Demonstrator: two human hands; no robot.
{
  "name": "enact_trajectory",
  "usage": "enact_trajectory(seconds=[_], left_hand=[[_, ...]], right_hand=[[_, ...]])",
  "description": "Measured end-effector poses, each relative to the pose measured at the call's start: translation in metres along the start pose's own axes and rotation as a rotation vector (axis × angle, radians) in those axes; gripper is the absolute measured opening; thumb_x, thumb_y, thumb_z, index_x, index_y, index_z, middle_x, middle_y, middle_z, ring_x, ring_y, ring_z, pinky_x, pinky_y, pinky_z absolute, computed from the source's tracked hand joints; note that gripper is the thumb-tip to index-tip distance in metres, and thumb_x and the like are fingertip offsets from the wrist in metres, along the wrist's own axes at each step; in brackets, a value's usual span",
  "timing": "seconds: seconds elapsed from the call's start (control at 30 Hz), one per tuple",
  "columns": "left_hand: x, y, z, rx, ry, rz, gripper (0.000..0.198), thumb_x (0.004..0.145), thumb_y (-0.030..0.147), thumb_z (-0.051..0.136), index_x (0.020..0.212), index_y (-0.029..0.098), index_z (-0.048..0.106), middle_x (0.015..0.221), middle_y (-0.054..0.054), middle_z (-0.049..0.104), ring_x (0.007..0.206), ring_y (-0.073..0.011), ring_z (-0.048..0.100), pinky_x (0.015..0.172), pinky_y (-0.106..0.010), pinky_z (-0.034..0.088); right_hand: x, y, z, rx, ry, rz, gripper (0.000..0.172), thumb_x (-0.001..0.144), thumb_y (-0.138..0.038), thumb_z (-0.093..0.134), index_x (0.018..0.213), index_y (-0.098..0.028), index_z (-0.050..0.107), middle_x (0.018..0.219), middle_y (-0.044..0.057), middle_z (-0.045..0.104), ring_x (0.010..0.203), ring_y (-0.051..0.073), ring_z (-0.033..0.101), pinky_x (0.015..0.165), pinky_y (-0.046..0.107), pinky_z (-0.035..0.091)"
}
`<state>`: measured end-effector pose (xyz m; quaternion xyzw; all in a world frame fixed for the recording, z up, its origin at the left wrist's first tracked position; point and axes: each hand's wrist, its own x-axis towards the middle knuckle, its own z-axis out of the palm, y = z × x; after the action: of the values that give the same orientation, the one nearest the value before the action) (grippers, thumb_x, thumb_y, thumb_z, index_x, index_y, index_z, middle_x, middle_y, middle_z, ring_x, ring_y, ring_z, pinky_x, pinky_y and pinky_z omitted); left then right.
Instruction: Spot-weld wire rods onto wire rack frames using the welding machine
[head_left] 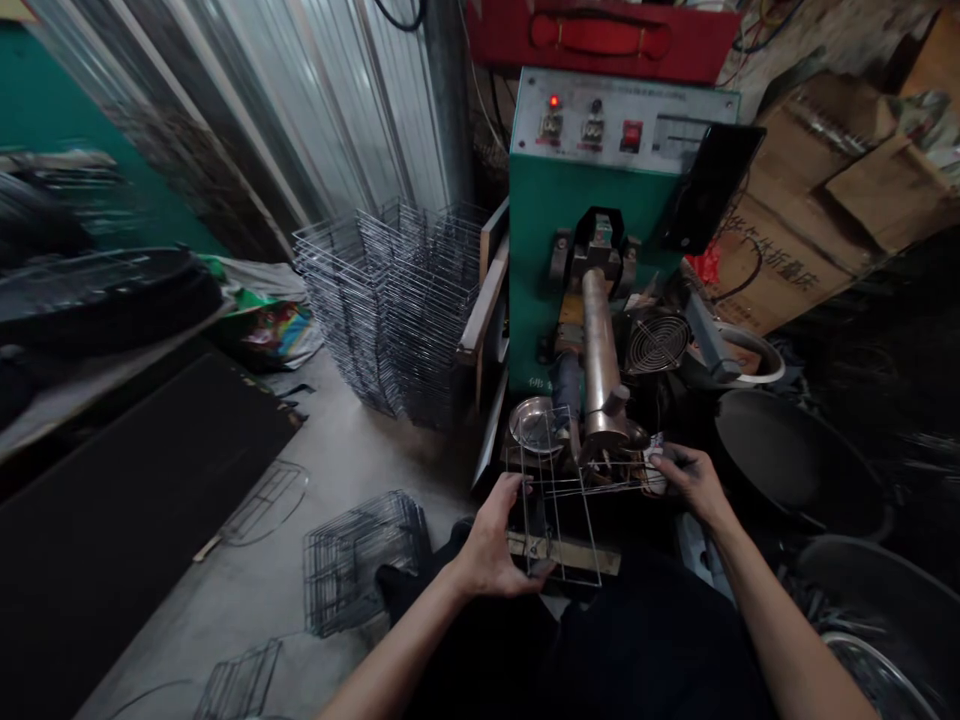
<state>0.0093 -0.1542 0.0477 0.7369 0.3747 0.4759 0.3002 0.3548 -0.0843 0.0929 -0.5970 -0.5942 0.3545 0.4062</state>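
Note:
My left hand [495, 545] grips the left side of a bent wire rack [556, 500], thumb above and fingers below. The rack's long wires run right, under the tip of the machine's metal arm [600, 350]. At their right end my right hand [694, 482] is closed in a pinch, next to a small whitish piece [654, 470]; exactly what lies between the fingertips is hard to make out. A shiny round metal dish [536, 424] sits just behind the rack. The green spot welding machine [536, 240] stands ahead, its red lamp lit.
A tall stack of wire racks [390, 310] stands left of the machine, with a smaller stack [360, 560] on the floor. Dark round pans [795, 460] are at right, below a cardboard box [810, 220]. A black board [142, 520] lies at left.

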Motion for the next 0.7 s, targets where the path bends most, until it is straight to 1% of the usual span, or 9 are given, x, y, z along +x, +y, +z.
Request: enact_trajectory(seconds=[0.1,0.17,0.23,0.33,0.43,0.5,0.57,0.63,0.7], left_hand=[[0.003,0.001,-0.001,-0.009,-0.014,0.010,0.097,0.062,0.033,0.081,0.147,0.022,0.036,0.133,-0.015,0.051,0.118,-0.0354,0.062,0.103,-0.055,0.057],[0.006,0.002,-0.002,-0.016,-0.031,-0.009,0.094,0.063,0.032,0.080,0.145,0.022,0.037,0.130,-0.014,0.051,0.115,-0.0336,0.063,0.101,-0.053,0.059],[0.007,0.003,-0.001,-0.009,-0.037,-0.027,0.093,0.063,0.033,0.081,0.144,0.022,0.037,0.132,-0.015,0.051,0.116,-0.0336,0.063,0.101,-0.054,0.059],[0.003,0.006,0.001,0.003,-0.035,-0.027,0.094,0.061,0.034,0.081,0.143,0.021,0.037,0.133,-0.016,0.050,0.119,-0.0351,0.062,0.104,-0.056,0.057],[-0.013,0.017,-0.003,-0.016,-0.037,-0.073,0.098,0.058,0.033,0.083,0.144,0.019,0.038,0.133,-0.016,0.051,0.122,-0.0376,0.060,0.107,-0.058,0.055],[-0.028,0.029,-0.010,-0.085,-0.031,-0.158,0.098,0.058,0.033,0.084,0.144,0.020,0.039,0.135,-0.016,0.051,0.124,-0.0377,0.060,0.110,-0.059,0.052],[-0.042,0.040,-0.021,-0.206,-0.017,-0.286,0.094,0.062,0.036,0.085,0.144,0.023,0.040,0.135,-0.014,0.054,0.125,-0.0360,0.060,0.109,-0.057,0.053],[-0.050,0.048,-0.034,-0.343,0.009,-0.445,0.090,0.066,0.041,0.084,0.143,0.026,0.040,0.133,-0.013,0.056,0.120,-0.0332,0.063,0.099,-0.050,0.059],[-0.052,0.051,-0.047,-0.457,0.054,-0.583,0.090,0.072,0.050,0.080,0.147,0.031,0.035,0.136,-0.013,0.053,0.108,-0.0293,0.068,0.082,-0.041,0.063]], right_hand=[[0.000,0.003,0.000,0.043,0.002,0.030,0.063,0.071,-0.074,0.075,0.057,-0.022,0.043,0.058,-0.002,0.039,0.056,0.013,0.036,0.053,0.028,0.030],[0.000,0.004,0.002,0.043,0.020,0.026,0.065,0.071,-0.075,0.075,0.056,-0.022,0.040,0.057,-0.004,0.035,0.057,0.012,0.033,0.053,0.027,0.027],[0.000,0.004,0.003,0.026,0.035,0.009,0.066,0.069,-0.076,0.075,0.056,-0.022,0.039,0.057,-0.004,0.033,0.057,0.012,0.031,0.053,0.027,0.026],[-0.002,0.000,0.002,0.009,0.029,-0.002,0.066,0.070,-0.079,0.073,0.057,-0.022,0.042,0.058,-0.003,0.037,0.059,0.013,0.035,0.055,0.027,0.029],[-0.015,-0.002,-0.007,-0.010,-0.025,-0.020,0.065,0.072,-0.081,0.070,0.061,-0.020,0.050,0.062,0.000,0.046,0.062,0.015,0.043,0.057,0.028,0.036],[-0.030,0.000,-0.018,-0.045,-0.088,-0.037,0.064,0.075,-0.081,0.068,0.064,-0.019,0.056,0.065,0.002,0.052,0.065,0.018,0.048,0.060,0.029,0.041],[-0.045,0.003,-0.029,-0.098,-0.167,-0.043,0.061,0.077,-0.078,0.069,0.070,-0.018,0.065,0.071,0.005,0.061,0.070,0.022,0.056,0.064,0.031,0.046],[-0.056,0.006,-0.037,-0.138,-0.226,-0.028,0.054,0.079,-0.073,0.071,0.077,-0.019,0.073,0.077,0.008,0.067,0.075,0.026,0.063,0.066,0.034,0.051],[-0.060,0.005,-0.039,-0.156,-0.270,-0.005,0.045,0.078,-0.066,0.076,0.086,-0.021,0.077,0.077,0.009,0.070,0.073,0.027,0.065,0.063,0.035,0.053]])
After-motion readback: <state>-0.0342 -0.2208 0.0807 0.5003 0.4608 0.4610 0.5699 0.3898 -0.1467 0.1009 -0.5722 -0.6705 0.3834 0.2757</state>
